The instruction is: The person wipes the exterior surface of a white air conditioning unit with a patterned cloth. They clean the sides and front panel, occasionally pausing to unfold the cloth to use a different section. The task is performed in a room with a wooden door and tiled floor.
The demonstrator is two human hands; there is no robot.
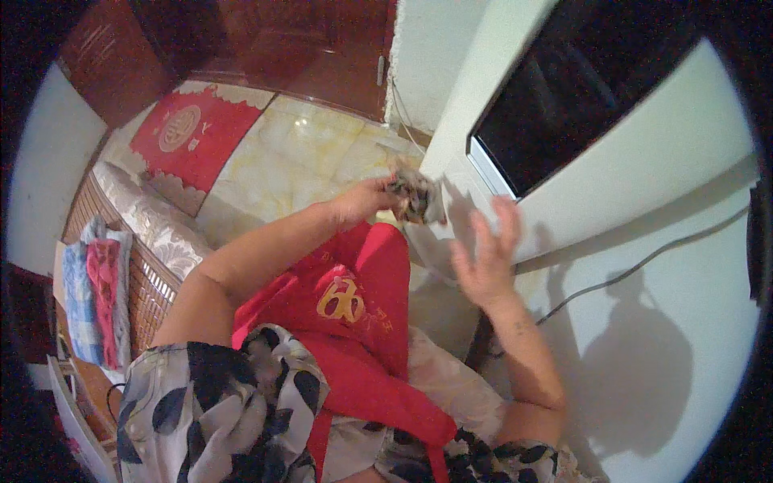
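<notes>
My left hand grips a crumpled, patterned grey-brown bundle, which looks like cloth, though blur hides its exact kind. The bundle is beside the lower corner of a white panel with a dark glossy front. My right hand is raised to the right of the bundle, fingers spread and blurred, with nothing in it. Below both hands, a red apron with gold lettering covers my lap.
A red and beige floor mat lies on glossy tiles before a dark red door. Folded towels hang over a woven seat mat at left. A grey cable runs along the right wall.
</notes>
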